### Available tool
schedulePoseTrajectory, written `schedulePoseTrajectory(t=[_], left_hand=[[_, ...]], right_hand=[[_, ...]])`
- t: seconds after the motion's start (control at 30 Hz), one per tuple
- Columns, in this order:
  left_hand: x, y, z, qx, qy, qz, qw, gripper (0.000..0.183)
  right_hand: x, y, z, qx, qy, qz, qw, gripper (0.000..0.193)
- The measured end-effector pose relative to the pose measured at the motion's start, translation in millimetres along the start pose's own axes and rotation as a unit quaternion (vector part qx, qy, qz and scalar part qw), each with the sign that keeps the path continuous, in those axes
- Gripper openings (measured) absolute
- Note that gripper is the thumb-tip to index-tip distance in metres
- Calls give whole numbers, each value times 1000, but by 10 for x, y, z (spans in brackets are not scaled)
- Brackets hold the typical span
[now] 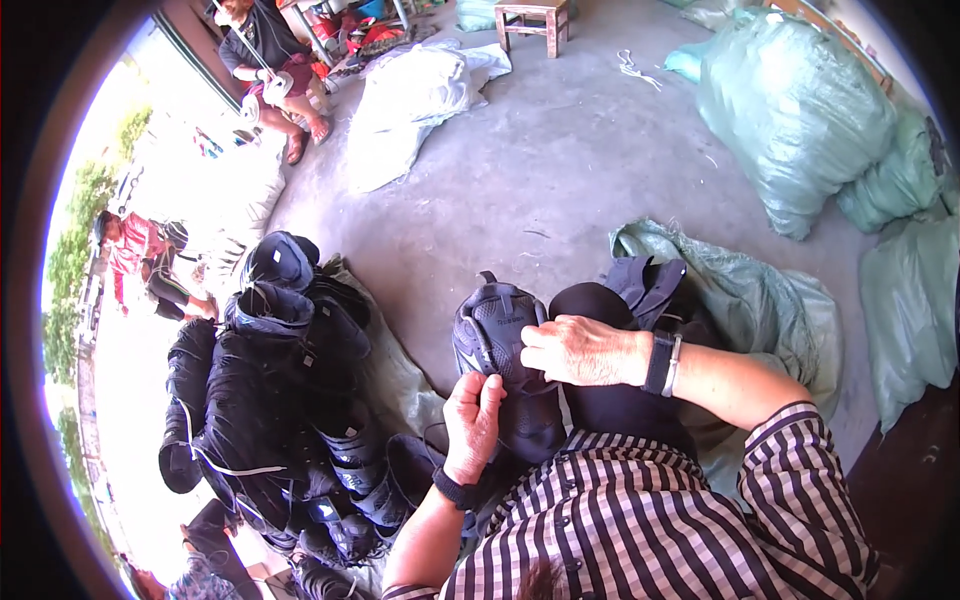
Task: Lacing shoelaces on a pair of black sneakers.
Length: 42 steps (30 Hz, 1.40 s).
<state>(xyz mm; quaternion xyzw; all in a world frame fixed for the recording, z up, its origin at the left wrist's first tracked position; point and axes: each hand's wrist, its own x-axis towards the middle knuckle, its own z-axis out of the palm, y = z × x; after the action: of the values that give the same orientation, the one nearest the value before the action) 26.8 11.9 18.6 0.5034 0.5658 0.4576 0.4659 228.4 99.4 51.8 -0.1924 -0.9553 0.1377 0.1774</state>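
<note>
A dark shoe upper with mesh and a heel or tongue loop lies across my lap, its looped end pointing away from me. At its near left edge my left hand is closed, thumb and forefinger pinched together; whatever sits in the pinch is too small to make out. Over the right side of the upper, my right hand is closed too, its fingertips curled in and hiding anything between them. Both wrists wear dark bands. More dark shoe uppers rest beyond my right knee.
A tall heap of black shoe uppers stands at my left, partly tied with white cord. An opened green sack lies at the right, near full green sacks. Farther off are a white sack, a wooden stool and seated people.
</note>
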Motion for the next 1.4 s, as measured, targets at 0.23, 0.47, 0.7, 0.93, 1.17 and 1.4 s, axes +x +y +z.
schedulePoseTrajectory(t=[0.23,0.47,0.7,0.93,1.17,1.4], left_hand=[[-14,26,-9,-77,-9,-21,997,26],[-42,13,-44,-95,-18,-29,995,26],[-4,-44,45,-72,0,20,997,25],[10,-154,63,-51,33,34,998,18],[-113,-71,-130,-138,27,-27,990,13],[-141,-183,-136,20,38,19,999,10]], right_hand=[[2,49,-137,43,-76,0,996,19],[-25,43,-82,86,-79,33,993,10],[208,-316,-105,-49,-195,232,952,9],[93,-197,106,139,20,306,942,10],[394,91,-564,635,323,271,648,15],[96,-141,-114,610,59,365,701,14]])
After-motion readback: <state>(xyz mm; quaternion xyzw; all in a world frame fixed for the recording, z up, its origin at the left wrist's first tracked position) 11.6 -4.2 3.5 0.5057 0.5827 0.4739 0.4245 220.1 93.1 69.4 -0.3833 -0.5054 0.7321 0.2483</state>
